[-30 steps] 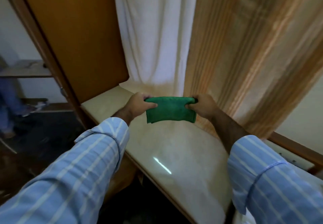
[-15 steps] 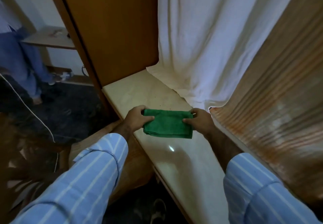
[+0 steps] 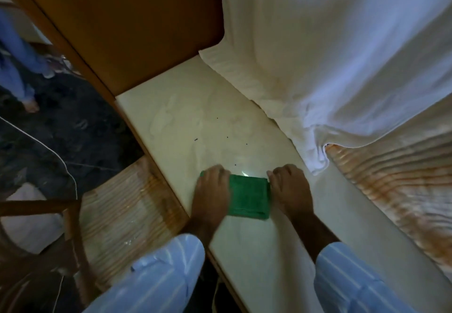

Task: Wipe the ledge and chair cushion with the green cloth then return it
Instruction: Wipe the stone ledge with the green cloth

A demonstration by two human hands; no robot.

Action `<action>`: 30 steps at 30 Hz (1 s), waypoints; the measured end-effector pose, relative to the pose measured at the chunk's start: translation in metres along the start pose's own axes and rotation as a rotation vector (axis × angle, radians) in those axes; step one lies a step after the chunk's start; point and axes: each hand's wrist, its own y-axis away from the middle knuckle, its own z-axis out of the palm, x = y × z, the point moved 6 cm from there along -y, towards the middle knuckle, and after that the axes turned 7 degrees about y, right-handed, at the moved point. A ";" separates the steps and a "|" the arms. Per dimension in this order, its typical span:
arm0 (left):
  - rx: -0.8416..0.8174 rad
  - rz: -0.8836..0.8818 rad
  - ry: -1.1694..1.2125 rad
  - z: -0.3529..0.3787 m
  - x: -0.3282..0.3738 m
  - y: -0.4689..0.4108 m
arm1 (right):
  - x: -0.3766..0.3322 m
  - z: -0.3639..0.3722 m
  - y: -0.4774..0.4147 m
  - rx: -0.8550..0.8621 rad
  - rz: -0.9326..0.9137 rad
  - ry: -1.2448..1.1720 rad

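Fingers [image 3: 221, 169] of left hand [image 3: 212, 194] flat, together, pressed down on the left edge of the green cloth [image 3: 249, 196]. Right hand [image 3: 289, 189] fingers curled at the cloth's right edge; can't tell whether they pinch it or just press. Cloth folded, lying on the ledge [image 3: 186, 117], centre of frame, near its front edge. Dark specks [image 3: 196, 139] on the ledge above it. White curtain [image 3: 330, 56] drapes over the ledge, upper right. Cloth's left part is hidden under the left hand. Chair [image 3: 36, 227] lower left, cut off, dim.

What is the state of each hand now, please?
Left hand: palm down, flat on the left part of the green cloth, on the ledge.
Right hand: at the cloth's right edge; grip cannot be told.
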 end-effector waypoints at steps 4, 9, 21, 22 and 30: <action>-0.132 0.149 -0.048 0.046 0.027 0.032 | 0.026 0.018 0.000 0.032 -0.164 0.143; -0.221 0.272 -0.083 0.057 0.012 0.013 | 0.033 0.034 0.000 0.089 -0.155 0.192; -0.138 0.067 -0.135 0.014 -0.051 -0.207 | 0.030 0.045 -0.005 0.156 -0.155 0.283; -0.128 0.049 -0.136 0.011 -0.055 -0.219 | 0.030 0.046 -0.005 0.164 -0.157 0.289; -0.165 0.085 -0.109 0.033 -0.017 -0.130 | 0.029 0.042 -0.004 0.138 -0.139 0.283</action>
